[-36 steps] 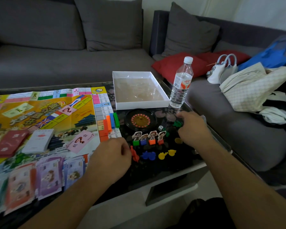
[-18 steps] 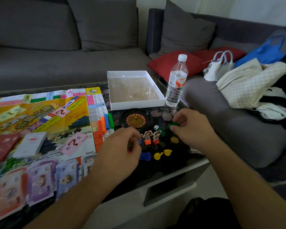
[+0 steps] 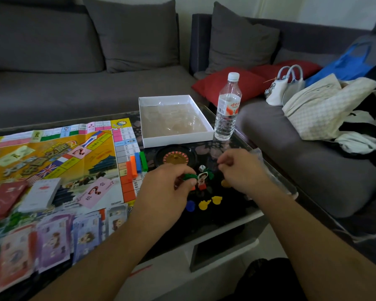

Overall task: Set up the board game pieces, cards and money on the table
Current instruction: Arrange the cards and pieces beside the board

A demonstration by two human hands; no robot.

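Green plastic shows between the curled fingers of the left hand [image 3: 169, 187], which pinches a small green game piece [image 3: 190, 177] at its fingertips, low over the dark glass table [image 3: 217, 216]. Just past that hand's fingertips stands a cardboard character pawn [image 3: 202, 180] on a red-orange base, and a white die [image 3: 202, 168] lies just beyond it. Farther ahead of both hands sits a small roulette wheel [image 3: 175, 156], with a white box tray [image 3: 174, 120] behind it and a water bottle [image 3: 228, 109] beside the tray.

To the right, the right hand [image 3: 243, 170] hovers with fingers curled inward; whether it holds anything cannot be told, since the fingertips are turned away and blurred. A yellow disc [image 3: 225, 183] lies just to the inner side of that hand. Between the two wrists, nearer the person, lie two yellow pieces [image 3: 211, 202] and a blue piece [image 3: 190, 206].

To the left of the left hand, orange, blue and green bars [image 3: 137, 162] rest on the edge of the game board [image 3: 52, 157]. A pink card [image 3: 95, 192], a white card deck [image 3: 41, 195] and a red deck [image 3: 3, 198] lie on the board, well left of the hand. Play money [image 3: 52, 240] is fanned out beside the left forearm.
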